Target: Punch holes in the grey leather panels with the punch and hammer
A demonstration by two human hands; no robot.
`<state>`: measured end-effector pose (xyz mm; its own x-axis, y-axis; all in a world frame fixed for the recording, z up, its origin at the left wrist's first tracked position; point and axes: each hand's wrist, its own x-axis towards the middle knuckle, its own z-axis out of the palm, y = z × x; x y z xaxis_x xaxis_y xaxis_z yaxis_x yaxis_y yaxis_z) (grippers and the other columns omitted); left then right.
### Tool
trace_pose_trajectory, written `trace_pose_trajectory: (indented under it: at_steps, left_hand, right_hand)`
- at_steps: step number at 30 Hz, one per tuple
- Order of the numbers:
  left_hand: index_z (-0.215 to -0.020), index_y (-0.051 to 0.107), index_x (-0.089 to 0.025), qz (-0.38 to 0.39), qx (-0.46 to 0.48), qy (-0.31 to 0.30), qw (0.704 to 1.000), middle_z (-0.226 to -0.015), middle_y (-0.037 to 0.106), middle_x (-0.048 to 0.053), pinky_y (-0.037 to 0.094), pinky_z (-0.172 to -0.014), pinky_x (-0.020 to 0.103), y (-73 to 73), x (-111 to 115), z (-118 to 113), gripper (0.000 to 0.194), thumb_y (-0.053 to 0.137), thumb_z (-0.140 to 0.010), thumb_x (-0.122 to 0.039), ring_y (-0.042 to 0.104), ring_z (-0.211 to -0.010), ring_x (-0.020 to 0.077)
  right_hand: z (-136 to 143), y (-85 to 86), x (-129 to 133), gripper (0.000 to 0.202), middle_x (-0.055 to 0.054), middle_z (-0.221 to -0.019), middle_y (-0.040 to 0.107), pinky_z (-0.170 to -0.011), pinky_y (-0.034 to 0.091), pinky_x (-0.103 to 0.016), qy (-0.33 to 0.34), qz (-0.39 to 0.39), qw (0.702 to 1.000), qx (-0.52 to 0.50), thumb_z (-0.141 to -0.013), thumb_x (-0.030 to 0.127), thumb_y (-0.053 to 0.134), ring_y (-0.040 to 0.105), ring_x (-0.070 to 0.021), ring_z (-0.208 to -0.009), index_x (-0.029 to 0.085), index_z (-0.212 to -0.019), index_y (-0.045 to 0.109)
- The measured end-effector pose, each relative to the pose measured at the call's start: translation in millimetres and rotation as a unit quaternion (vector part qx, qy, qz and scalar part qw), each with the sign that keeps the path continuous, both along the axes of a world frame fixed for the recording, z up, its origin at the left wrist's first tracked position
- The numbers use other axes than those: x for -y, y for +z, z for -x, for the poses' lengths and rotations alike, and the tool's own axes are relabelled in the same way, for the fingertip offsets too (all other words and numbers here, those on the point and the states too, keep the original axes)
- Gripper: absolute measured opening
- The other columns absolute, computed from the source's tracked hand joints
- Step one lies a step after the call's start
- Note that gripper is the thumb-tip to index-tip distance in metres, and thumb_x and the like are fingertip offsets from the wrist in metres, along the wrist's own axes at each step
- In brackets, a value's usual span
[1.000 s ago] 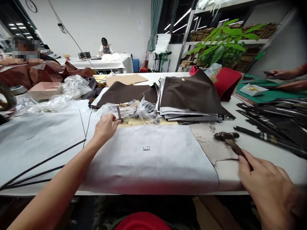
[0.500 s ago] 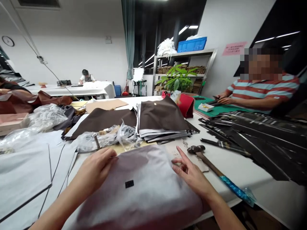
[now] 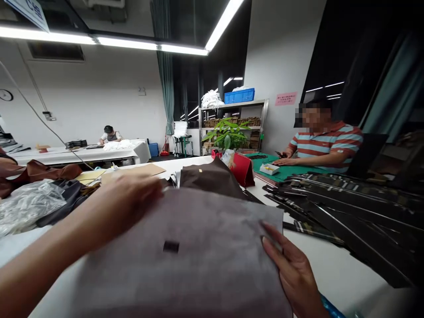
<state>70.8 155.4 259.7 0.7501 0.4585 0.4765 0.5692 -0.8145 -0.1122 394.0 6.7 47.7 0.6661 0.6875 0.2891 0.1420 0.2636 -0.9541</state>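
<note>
A large pale grey fabric panel (image 3: pixel 212 265) is raised and tilted up before me, with a small black rectangular patch (image 3: pixel 171 246) left of its middle. My left hand (image 3: pixel 132 198), blurred by motion, is closed on the panel's upper left edge. At the right edge, my right hand (image 3: pixel 294 269) grips the panel with its fingers on the near face. Just beyond the panel lies a stack of dark brown pieces (image 3: pixel 208 174), partly hidden by it. The blue-wrapped handle (image 3: pixel 331 307) of a hammer shows beneath my right wrist; the rest is hidden.
Dark strips with plaid parts (image 3: pixel 334 207) are piled at the right. A clear plastic bag (image 3: pixel 33 205) lies at the left. Across the table, a person in a striped shirt (image 3: pixel 327 148) sits by a green mat (image 3: pixel 285 172) holding a small white box (image 3: pixel 269 169).
The panel has risen off the table and tilted towards me. My right hand has gone from pointing above it to gripping its right edge. The view has tipped upward.
</note>
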Motion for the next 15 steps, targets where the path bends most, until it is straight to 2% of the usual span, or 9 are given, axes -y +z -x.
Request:
trace_pose_trajectory:
  at_steps: [1, 3, 5, 6, 7, 8, 10, 13, 15]
  left_hand:
    - [-0.09, 0.069, -0.018, -0.022, -0.002, 0.007, 1.0, -0.084, 0.065, 0.002, 0.052, -0.075, 0.031, 19.2, -21.5, -26.1, 0.029, 0.046, -0.1, -0.033, 0.062, -0.073, 0.0168]
    - [-0.12, 0.064, -0.008, -0.02, 0.032, 0.045, 0.998, -0.118, 0.064, 0.01, 0.049, -0.098, 0.044, 52.9, -64.0, -84.8, 0.031, 0.043, -0.102, -0.022, 0.064, -0.104, 0.0215]
    - [-0.144, 0.047, -0.008, -0.009, 0.047, 0.069, 0.996, -0.148, 0.049, 0.017, 0.036, -0.115, 0.047, 66.0, -98.2, -140.2, 0.044, 0.05, -0.101, -0.02, 0.051, -0.133, 0.0276]
    - [-0.15, 0.04, -0.009, -0.001, 0.057, 0.087, 0.995, -0.157, 0.038, 0.021, 0.029, -0.12, 0.05, 60.9, -110.0, -162.9, 0.051, 0.052, -0.101, -0.021, 0.041, -0.143, 0.0316]
    - [-0.154, 0.035, -0.01, 0.01, 0.061, 0.102, 0.993, -0.163, 0.028, 0.023, 0.024, -0.122, 0.053, 47.4, -117.8, -180.9, 0.057, 0.052, -0.102, -0.024, 0.03, -0.15, 0.035]
    - [-0.156, 0.031, -0.011, 0.026, 0.061, 0.117, 0.991, -0.166, 0.021, 0.024, 0.021, -0.122, 0.058, 26.2, -122.1, -193.8, 0.061, 0.052, -0.102, -0.029, 0.022, -0.153, 0.0383]
    - [-0.158, 0.03, -0.016, 0.07, 0.035, 0.128, 0.989, -0.168, 0.017, 0.023, 0.021, -0.12, 0.065, -31.9, -122.7, -205.6, 0.065, 0.052, -0.102, -0.041, 0.016, -0.155, 0.0417]
    - [-0.157, 0.037, -0.019, 0.16, -0.033, 0.134, 0.977, -0.165, 0.026, 0.023, 0.028, -0.112, 0.073, -119.4, -113.0, -199.1, 0.068, 0.05, -0.1, -0.054, 0.023, -0.151, 0.0475]
    - [-0.158, 0.035, -0.017, 0.2, -0.056, 0.145, 0.967, -0.167, 0.019, 0.022, 0.025, -0.111, 0.076, -151.7, -100.4, -188.9, 0.068, 0.039, -0.102, -0.056, 0.016, -0.153, 0.0484]
  right_hand:
    - [-3.9, 10.2, -18.2, 0.054, -0.01, -0.133, 0.069, -0.111, 0.046, -0.05, -0.031, -0.014, 0.999, 0.01, -0.082, 0.054, 0.075, 0.059, -0.0358, -0.129, 0.025, -0.127, 0.073]
    - [-11.2, 29.8, -68.4, 0.051, -0.01, -0.131, 0.07, -0.111, 0.046, -0.048, -0.09, -0.062, 0.994, 0.022, -0.085, 0.051, 0.07, 0.061, -0.0329, -0.127, 0.019, -0.124, 0.074]
    - [-18.7, 40.5, -126.9, 0.055, -0.011, -0.137, 0.066, -0.111, 0.047, -0.041, -0.127, -0.091, 0.987, 0.027, -0.089, 0.045, 0.058, 0.06, -0.0274, -0.128, 0.013, -0.133, 0.067]
    - [-23.2, 40.2, -153.9, 0.056, -0.012, -0.139, 0.064, -0.112, 0.046, -0.039, -0.139, -0.084, 0.986, 0.027, -0.091, 0.041, 0.053, 0.059, -0.026, -0.13, 0.01, -0.137, 0.064]
    - [-28.6, 36.0, -176.8, 0.057, -0.015, -0.139, 0.064, -0.112, 0.044, -0.039, -0.151, -0.069, 0.986, 0.028, -0.091, 0.039, 0.05, 0.058, -0.0264, -0.13, 0.008, -0.137, 0.063]
    - [-35.4, 28.3, -194.2, 0.056, -0.017, -0.137, 0.064, -0.113, 0.044, -0.041, -0.158, -0.047, 0.986, 0.03, -0.091, 0.037, 0.051, 0.059, -0.028, -0.129, 0.006, -0.135, 0.064]
    - [-52.0, 6.1, -211.2, 0.047, -0.019, -0.13, 0.068, -0.113, 0.043, -0.047, -0.163, 0.003, 0.986, 0.04, -0.091, 0.036, 0.057, 0.061, -0.0314, -0.125, 0.007, -0.127, 0.069]
    - [-71.8, -24.6, -206.0, 0.031, -0.013, -0.122, 0.07, -0.105, 0.049, -0.052, -0.146, 0.065, 0.984, 0.075, -0.094, 0.035, 0.068, 0.065, -0.029, -0.116, 0.014, -0.117, 0.071]
    - [-64.6, -31.1, -205.0, 0.031, -0.01, -0.124, 0.066, -0.097, 0.055, -0.049, -0.114, 0.078, 0.983, 0.118, -0.097, 0.036, 0.067, 0.065, -0.0258, -0.111, 0.016, -0.12, 0.067]
